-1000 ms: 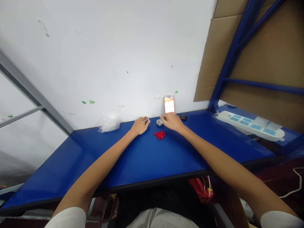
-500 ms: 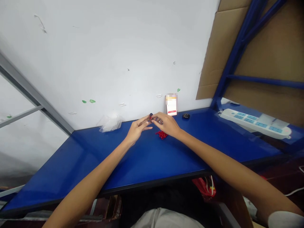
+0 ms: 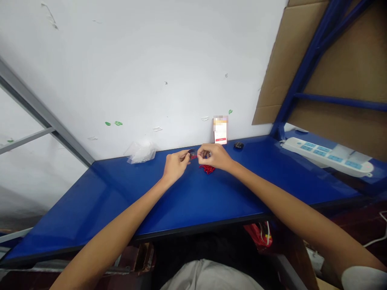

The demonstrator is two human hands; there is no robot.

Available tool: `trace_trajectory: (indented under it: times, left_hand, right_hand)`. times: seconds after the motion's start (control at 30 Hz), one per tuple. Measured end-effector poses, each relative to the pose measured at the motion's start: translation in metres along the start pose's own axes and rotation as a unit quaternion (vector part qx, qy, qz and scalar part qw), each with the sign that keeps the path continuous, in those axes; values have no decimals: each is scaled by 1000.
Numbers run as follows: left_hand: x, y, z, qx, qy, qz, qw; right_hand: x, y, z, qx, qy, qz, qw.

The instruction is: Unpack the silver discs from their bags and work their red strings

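Note:
My left hand (image 3: 177,164) is closed in a pinch on a small dark, curved, ring-like thing (image 3: 191,152); its exact kind is too small to make out. A short bit of red (image 3: 194,156) shows between that dark thing and the fingertips of my right hand (image 3: 215,156). The right fingers are curled, thumb and forefinger pressed together, and whether they grip the red bit is hard to see. Just below the right hand, a small heap of red cord-like pieces (image 3: 208,169) lies on the blue table (image 3: 193,201).
Behind the hands a lit phone (image 3: 220,131) leans against the white wall, with a small black object (image 3: 238,145) beside it. A clear plastic bag (image 3: 140,152) lies at the left back. At right is a white power strip (image 3: 328,156) near a blue frame (image 3: 298,76).
My hands have moved slightly apart. The dark thing stays in my left hand, now more visible, and my right fingers have drawn back from it to the right and curled. The view has shifted slightly.

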State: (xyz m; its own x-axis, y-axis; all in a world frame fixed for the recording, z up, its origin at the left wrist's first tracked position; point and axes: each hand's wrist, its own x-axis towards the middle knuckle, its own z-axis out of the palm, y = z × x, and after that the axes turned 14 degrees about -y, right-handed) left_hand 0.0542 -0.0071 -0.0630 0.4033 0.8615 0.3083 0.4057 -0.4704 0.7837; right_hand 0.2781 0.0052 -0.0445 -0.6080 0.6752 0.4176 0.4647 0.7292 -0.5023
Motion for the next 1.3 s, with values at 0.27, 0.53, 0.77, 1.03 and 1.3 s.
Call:
trace_trajectory:
  times: [0.27, 0.53, 0.77, 1.03, 1.3]
  left_hand:
    - [6, -24, -15, 45, 14, -33, 998]
    - [1, -15, -5, 69, -12, -9, 997]
    - [0, -11, 6, -90, -31, -3, 995]
    - [1, -3, 10, -183, -51, -19, 982]
    - [2, 1, 7, -217, -72, -49, 972]
  right_hand:
    - [-6, 20, -42, 115, -234, 53, 964]
    - [-6, 35, -42, 78, -209, 68, 972]
    - [-1, 27, -26, 51, -86, 59, 993]
    - [2, 27, -25, 114, -122, 75, 983]
    - [-1, 27, -26, 173, -190, 54, 965]
